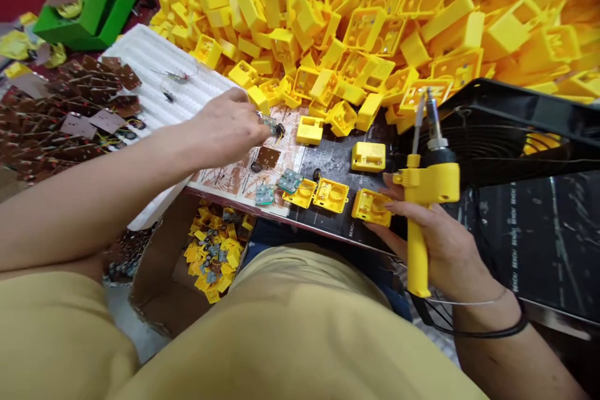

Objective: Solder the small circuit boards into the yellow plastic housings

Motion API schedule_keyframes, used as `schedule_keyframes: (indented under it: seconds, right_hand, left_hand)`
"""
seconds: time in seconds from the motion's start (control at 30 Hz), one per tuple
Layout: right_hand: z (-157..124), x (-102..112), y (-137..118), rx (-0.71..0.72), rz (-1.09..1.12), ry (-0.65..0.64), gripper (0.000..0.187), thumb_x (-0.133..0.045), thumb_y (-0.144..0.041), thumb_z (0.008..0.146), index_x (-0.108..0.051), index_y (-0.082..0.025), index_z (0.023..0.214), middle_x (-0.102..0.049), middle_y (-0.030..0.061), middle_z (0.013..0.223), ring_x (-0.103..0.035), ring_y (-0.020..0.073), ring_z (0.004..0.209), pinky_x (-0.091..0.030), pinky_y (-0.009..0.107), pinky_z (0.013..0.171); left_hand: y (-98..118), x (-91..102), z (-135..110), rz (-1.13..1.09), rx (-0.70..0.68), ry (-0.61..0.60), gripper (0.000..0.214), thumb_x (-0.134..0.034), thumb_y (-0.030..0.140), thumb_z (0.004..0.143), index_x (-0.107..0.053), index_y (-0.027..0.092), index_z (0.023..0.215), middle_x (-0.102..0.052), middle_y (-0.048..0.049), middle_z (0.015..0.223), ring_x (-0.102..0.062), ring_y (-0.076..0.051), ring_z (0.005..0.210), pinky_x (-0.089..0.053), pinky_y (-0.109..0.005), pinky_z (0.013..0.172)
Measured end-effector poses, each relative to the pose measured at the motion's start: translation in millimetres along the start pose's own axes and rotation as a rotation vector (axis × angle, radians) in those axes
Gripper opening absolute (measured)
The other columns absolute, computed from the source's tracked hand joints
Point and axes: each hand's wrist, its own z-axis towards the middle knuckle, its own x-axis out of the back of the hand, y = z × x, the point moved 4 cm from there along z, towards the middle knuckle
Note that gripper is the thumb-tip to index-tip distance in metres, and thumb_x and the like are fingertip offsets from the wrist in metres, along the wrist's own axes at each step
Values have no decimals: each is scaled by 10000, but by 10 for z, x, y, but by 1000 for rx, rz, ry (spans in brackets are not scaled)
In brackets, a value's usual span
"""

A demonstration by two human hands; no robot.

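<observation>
My right hand (438, 231) is wrapped around a yellow soldering gun (418, 237), its metal tip pointing up and away. Thumb and fingertips of that hand also reach an open yellow plastic case (365, 205) on the black board. My left hand (229, 122) is stretched across the work surface, fingers curled and closed at a small green circuit board (269, 123) with a black part beside it. Two more circuit boards, one (290, 180) resting partly on a case half (304, 195), lie nearer my body. Another open case half (330, 195) sits alongside.
A large heap of yellow cases (300, 12) fills the back. Brown circuit boards (60, 112) are piled at left by white ridged foam (154, 56). A black-framed fan (492, 131) stands right. Below the edge, a cardboard box (157, 269) holds yellow pieces.
</observation>
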Motion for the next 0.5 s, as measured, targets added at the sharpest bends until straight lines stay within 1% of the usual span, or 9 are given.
schedule_keyframes:
  seconds: [0.07, 0.1, 0.13, 0.2, 0.23, 0.3, 0.37, 0.43, 0.5]
  right_hand:
    - [38, -55, -47, 0, -15, 10, 485, -754, -195, 847, -526, -215, 1274, -696, 101, 1128, -696, 278, 1068, -614, 417, 858]
    - [77, -100, -78, 9, -21, 11, 475, -753, -202, 849, -531, -211, 1268, -705, 92, 1078, -707, 276, 1032, -619, 410, 834]
    - [124, -151, -112, 21, -24, 10, 461, -751, -208, 852, -536, -208, 1260, -710, 81, 1029, -715, 274, 1002, -623, 400, 807]
    - [229, -242, -180, 49, -24, 20, 447, -750, -228, 856, -541, -206, 1251, -712, 66, 965, -723, 274, 976, -627, 393, 790]
    - [275, -272, -209, 62, -18, 26, 453, -752, -243, 857, -537, -209, 1255, -713, 66, 966, -722, 278, 984, -628, 404, 805]
    - [334, -284, -250, 68, 2, 43, 495, -761, -255, 850, -520, -215, 1279, -715, 86, 1035, -712, 293, 1037, -622, 443, 868]
    - [347, -243, -269, 47, 26, 73, 574, -779, -243, 830, -486, -219, 1323, -695, 126, 1163, -690, 307, 1108, -608, 478, 925]
    - [331, -195, -278, 16, 46, 97, 644, -790, -211, 815, -454, -237, 1364, -668, 142, 1250, -677, 304, 1142, -600, 483, 953]
    - [314, -177, -284, -7, 65, 107, 676, -799, -202, 804, -445, -264, 1376, -669, 122, 1260, -679, 289, 1141, -599, 469, 965]
  left_hand:
    - [-29, 90, -60, 159, -46, -132, 218, -535, 173, 891, -737, 182, 807, -645, -28, 663, -579, -166, 706, -469, -370, 876]
    - [-56, 143, -90, 176, -32, -140, 229, -532, 212, 907, -757, 188, 877, -662, -26, 699, -573, -157, 707, -465, -351, 846]
    - [-91, 205, -120, 140, 3, -101, 249, -527, 243, 915, -770, 195, 937, -685, -29, 751, -574, -151, 722, -455, -331, 815]
    - [-183, 308, -191, 0, 74, -20, 267, -537, 254, 897, -784, 209, 988, -726, -39, 841, -579, -143, 741, -424, -296, 750]
    - [-233, 351, -233, -85, 91, 15, 271, -545, 254, 883, -787, 212, 997, -739, -40, 855, -580, -138, 734, -408, -286, 726]
    - [-337, 439, -320, -246, 98, 112, 270, -554, 281, 861, -789, 196, 963, -739, -39, 812, -574, -127, 707, -392, -287, 707]
    - [-445, 507, -387, -430, 134, 257, 274, -583, 357, 846, -770, 160, 885, -711, -42, 751, -565, -120, 694, -396, -295, 703]
    - [-517, 475, -391, -744, 188, 379, 253, -673, 400, 799, -722, 151, 812, -715, -48, 823, -586, -116, 752, -425, -289, 720]
    - [-486, 322, -301, -1198, 181, 435, 224, -762, 357, 733, -655, 161, 758, -735, -45, 947, -641, -120, 861, -481, -282, 787]
